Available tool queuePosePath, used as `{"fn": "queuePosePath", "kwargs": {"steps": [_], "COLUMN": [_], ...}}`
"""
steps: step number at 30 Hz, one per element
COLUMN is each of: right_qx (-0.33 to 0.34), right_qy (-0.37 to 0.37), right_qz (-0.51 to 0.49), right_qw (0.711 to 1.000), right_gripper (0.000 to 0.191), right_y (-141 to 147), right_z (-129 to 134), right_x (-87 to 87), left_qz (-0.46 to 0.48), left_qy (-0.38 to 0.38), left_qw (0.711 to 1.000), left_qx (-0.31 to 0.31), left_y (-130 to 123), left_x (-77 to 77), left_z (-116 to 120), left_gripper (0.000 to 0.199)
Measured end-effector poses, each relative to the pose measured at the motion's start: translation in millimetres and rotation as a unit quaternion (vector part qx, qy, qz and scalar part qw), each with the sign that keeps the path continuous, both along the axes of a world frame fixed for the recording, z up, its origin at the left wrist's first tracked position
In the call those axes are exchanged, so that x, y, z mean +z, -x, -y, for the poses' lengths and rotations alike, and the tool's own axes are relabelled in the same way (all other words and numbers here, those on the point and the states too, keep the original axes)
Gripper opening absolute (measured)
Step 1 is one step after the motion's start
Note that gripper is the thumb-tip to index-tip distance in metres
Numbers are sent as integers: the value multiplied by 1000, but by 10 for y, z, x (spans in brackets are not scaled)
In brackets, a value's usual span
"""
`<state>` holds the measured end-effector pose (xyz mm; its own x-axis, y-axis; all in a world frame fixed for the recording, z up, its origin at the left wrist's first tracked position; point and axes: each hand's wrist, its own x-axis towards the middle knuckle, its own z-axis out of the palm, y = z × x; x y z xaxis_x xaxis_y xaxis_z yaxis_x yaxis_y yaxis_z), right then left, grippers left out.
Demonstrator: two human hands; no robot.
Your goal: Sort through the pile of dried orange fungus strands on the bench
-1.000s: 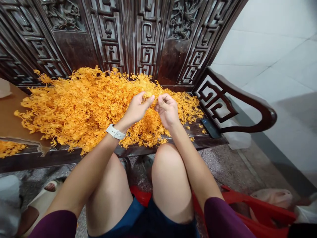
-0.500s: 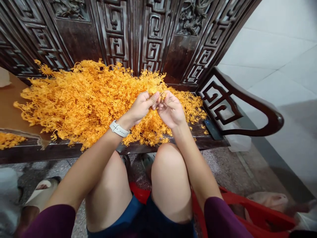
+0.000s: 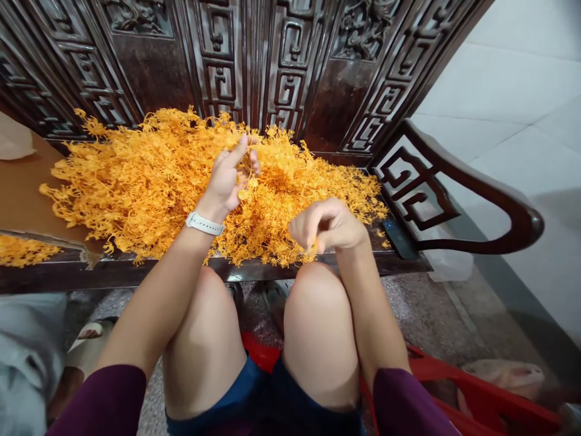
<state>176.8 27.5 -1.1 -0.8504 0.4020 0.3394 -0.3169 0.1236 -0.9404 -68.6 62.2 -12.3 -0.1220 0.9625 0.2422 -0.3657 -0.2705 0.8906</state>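
Note:
A big heap of orange, branching, spidery plastic-looking pieces (image 3: 149,175) covers the bench seat. Over the middle of it is my left hand (image 3: 226,175), a pale watch on its wrist. Its thumb points up, apart from the half-curled fingers; orange strands show around them, and whether any is held is unclear. My right hand (image 3: 333,225), lower and to the right, hovers above the front edge of the heap near my knee. Thumb and forefinger pinch a small orange piece (image 3: 312,247), mostly hidden by the fingers.
The dark carved bench back (image 3: 149,72) rises behind the heap, and a curved armrest (image 3: 490,236) closes the right end. A phone (image 3: 399,238) lies beside it. Cardboard (image 3: 49,194) stands at left. A red plastic stool (image 3: 454,378) is below; another person's leg (image 3: 27,351) shows at lower left.
My hands were together over the heap, fingers on an orange piece. They have parted: the left moved left with its thumb lifted, the right came down and toward me, pinching.

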Motion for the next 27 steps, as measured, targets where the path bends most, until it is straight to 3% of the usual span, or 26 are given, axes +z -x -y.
{"fn": "queuePosePath", "kwargs": {"steps": [2, 3, 5, 6, 9, 10, 11, 14, 17, 22, 27], "right_qx": [110, 117, 41, -23, -181, -218, -254, -364, -392, -329, -169], "right_qy": [-13, 9, 127, 213, 421, 446, 449, 359, 247, 180, 133], "right_qz": [53, 23, -150, -260, -465, -478, -468, -355, -244, -164, -140], "right_qw": [992, 993, 980, 942, 758, 725, 718, 783, 852, 912, 966], "right_gripper": [13, 12, 16, 16, 16, 17, 16, 5, 17, 37, 48], "right_y": [-9, -1, 26, 37, 42, 32, 19, -13, 0, 40, -39], "right_z": [-31, -55, -112, -144, -253, -292, -330, -412, -388, -188, -169], "right_x": [-71, -98, -125, -126, -115, -120, -132, -182, -180, -106, -264], "left_qz": [3, 5, 9, 9, -4, -9, -14, -19, -10, -11, 4], "left_qy": [11, 13, 11, 10, 8, 6, 5, 9, 22, 13, 32], "left_qw": [1000, 1000, 999, 999, 998, 998, 998, 996, 991, 987, 989], "left_qx": [-6, -15, -40, -52, -63, -59, -57, -81, -135, -161, -147], "left_y": [-11, -31, -83, -107, -164, -178, -191, -228, -264, -302, -313], "left_x": [-41, -43, -14, 12, 79, 88, 89, 65, 52, 74, 66], "left_z": [-8, -1, 30, 49, 102, 116, 127, 151, 175, 213, 236], "left_gripper": [49, 49, 53, 58, 73, 74, 72, 64, 53, 32, 30]}}
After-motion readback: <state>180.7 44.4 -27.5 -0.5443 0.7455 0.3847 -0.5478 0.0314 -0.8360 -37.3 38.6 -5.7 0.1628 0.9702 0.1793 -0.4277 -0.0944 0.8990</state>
